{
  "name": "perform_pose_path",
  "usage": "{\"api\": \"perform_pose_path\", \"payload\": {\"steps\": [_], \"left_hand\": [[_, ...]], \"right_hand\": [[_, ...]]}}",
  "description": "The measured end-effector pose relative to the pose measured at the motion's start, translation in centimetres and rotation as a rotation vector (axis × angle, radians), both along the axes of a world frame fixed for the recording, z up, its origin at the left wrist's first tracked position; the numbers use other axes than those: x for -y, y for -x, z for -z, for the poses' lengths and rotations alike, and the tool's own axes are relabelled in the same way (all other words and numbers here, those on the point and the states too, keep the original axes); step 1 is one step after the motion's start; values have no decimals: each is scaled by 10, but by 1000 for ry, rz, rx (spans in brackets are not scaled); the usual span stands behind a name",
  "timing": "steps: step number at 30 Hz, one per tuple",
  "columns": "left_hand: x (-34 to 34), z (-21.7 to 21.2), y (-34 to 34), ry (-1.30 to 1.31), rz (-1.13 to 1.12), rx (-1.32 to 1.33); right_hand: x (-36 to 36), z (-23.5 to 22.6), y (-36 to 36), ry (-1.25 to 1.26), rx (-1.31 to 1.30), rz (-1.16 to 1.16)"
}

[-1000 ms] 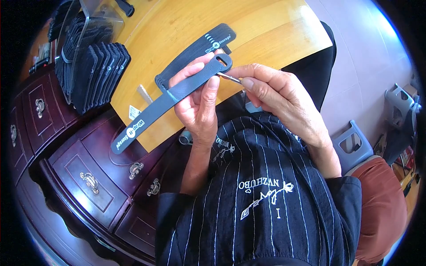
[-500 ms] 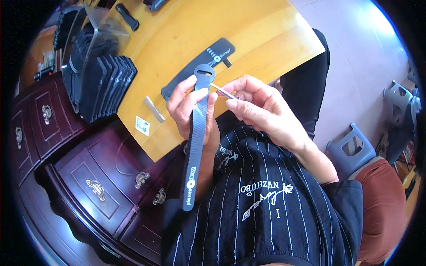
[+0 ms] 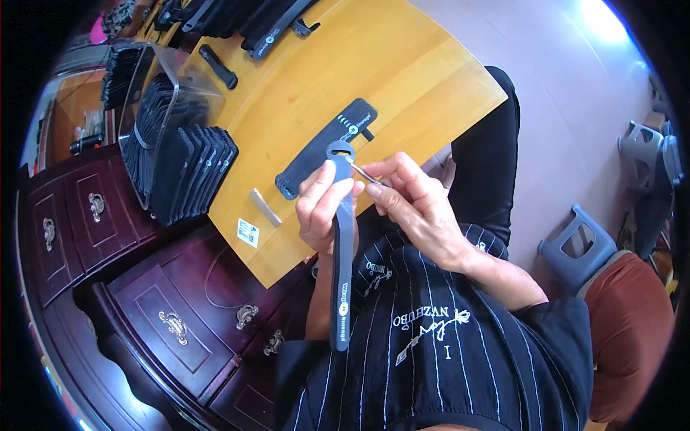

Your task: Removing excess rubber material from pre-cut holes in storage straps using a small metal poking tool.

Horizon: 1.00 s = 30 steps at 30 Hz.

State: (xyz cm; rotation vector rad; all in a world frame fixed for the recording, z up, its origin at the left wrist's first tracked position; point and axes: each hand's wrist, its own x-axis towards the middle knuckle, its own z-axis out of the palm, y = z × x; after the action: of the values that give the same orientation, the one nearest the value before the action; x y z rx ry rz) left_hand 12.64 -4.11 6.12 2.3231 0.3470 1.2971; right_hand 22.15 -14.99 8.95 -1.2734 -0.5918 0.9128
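My left hand (image 3: 318,208) pinches a dark grey strap (image 3: 344,269) just below its rounded, slotted end. The strap's long tail hangs down in front of my striped shirt, with pale printing near its lower tip. In the fingers of my right hand (image 3: 425,215) is a slim metal tool (image 3: 365,174), its kind too small to make out. The tool's tip touches the strap beside the slotted end. Beyond my hands, a small stack of dark straps (image 3: 316,154) lies on the wooden table.
A clear plastic bin (image 3: 169,79) with many black straps stands at the table's left side. On the tabletop (image 3: 424,79) are a tan strip (image 3: 266,207), a white label (image 3: 248,233) and more black straps (image 3: 269,32). Dark wooden drawers (image 3: 172,302) stand at left; a grey stool (image 3: 578,241) is at right.
My view has shifted, so the table sits lower in it. Both hands keep their hold; the strap hangs more upright, and the tool stays at its slotted end.
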Motion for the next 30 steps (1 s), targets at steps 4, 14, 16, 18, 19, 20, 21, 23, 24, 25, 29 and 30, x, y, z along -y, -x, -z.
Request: {"api": "perform_pose_path", "payload": {"steps": [4,14,16,18,19,20,21,23,24,25,29,30], "left_hand": [[2,-4,-2,-35,-24,1],[13,4,-2,11,-71,-38],[16,11,-2,32,-89,-29],[18,14,-2,23,-154,-46],[20,14,-2,63,-183,-37],[22,13,-1,63,-186,-40],[25,13,-2,92,-197,-42],[28,15,-6,125,-206,-43],[28,15,-6,121,-210,-25],[28,16,-7,116,-214,-6],[24,15,-6,103,-194,-31],[23,14,-5,103,-197,-34]], "right_hand": [[5,-7,-6,2,-422,-56],[-2,29,5,-24,386,166],[-1,27,7,50,392,146],[0,15,0,103,-12,54],[0,11,-3,152,-414,-37],[3,13,-4,82,-643,-77],[4,16,-4,58,-684,-75],[4,31,-1,36,-723,-70],[-2,39,2,63,-131,28],[-4,45,3,87,462,124],[-3,36,-3,98,775,188],[-4,32,-4,97,773,185]]}}
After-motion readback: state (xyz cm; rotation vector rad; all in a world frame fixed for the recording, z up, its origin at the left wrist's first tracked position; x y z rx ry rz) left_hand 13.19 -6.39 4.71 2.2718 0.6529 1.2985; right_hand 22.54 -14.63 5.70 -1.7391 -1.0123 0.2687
